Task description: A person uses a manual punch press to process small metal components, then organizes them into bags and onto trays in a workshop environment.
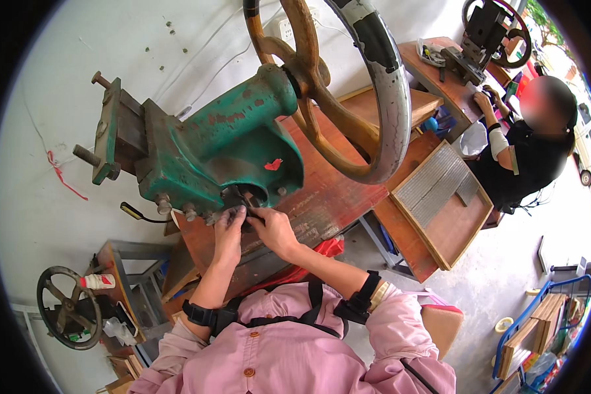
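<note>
A green cast-iron press [236, 111] with chipped paint stands on a worn reddish wooden bench [335, 190] before me. Its large handwheel [395, 105] rises at the upper right. My left hand [228, 231] is at the round opening low in the press, fingers closed together and fingertips darkened. Just right of it, my right hand [274, 231] has thumb and fingers pinched at the same dark metal part [241, 196] in the opening. Whatever small piece the fingers hold is too dark and hidden to name.
A shallow wooden tray [433, 177] holding rows of thin metal pieces lies to the right. Beyond it a co-worker [525, 151] sits at another press [482, 36]. A small lamp [132, 211] and another handwheel [67, 306] are at left; a blue cart [538, 328] stands lower right.
</note>
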The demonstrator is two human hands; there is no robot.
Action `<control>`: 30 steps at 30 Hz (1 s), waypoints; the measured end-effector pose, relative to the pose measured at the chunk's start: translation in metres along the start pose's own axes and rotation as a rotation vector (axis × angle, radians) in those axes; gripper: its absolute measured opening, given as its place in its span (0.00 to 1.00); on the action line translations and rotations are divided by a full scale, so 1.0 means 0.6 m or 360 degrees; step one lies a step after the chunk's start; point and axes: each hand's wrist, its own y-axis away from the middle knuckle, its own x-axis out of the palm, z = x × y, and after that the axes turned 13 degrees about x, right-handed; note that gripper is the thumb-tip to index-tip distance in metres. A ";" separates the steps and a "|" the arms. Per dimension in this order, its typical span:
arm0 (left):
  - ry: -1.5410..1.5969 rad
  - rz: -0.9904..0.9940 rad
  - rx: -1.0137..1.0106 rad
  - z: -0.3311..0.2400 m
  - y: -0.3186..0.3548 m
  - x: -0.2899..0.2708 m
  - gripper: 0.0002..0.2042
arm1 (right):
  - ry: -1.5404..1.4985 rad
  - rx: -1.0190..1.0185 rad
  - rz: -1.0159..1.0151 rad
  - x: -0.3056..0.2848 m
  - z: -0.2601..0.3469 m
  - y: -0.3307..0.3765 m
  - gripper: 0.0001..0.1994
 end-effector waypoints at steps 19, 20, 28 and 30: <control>-0.0332 -0.0740 0.0163 0.040 -0.068 -0.009 0.12 | 0.0096 -0.0244 0.0082 0.025 0.003 -0.012 0.14; -0.0486 -0.0778 0.0097 0.037 -0.071 -0.001 0.12 | 0.0100 -0.0185 0.0088 0.023 0.003 -0.012 0.13; -0.0192 -0.0931 0.0067 0.005 -0.057 0.056 0.10 | 0.0147 -0.0223 0.0031 0.017 -0.009 -0.015 0.12; -0.0221 -0.0941 0.0093 0.019 -0.062 0.053 0.10 | 0.0168 -0.0256 0.0019 0.016 -0.012 -0.025 0.12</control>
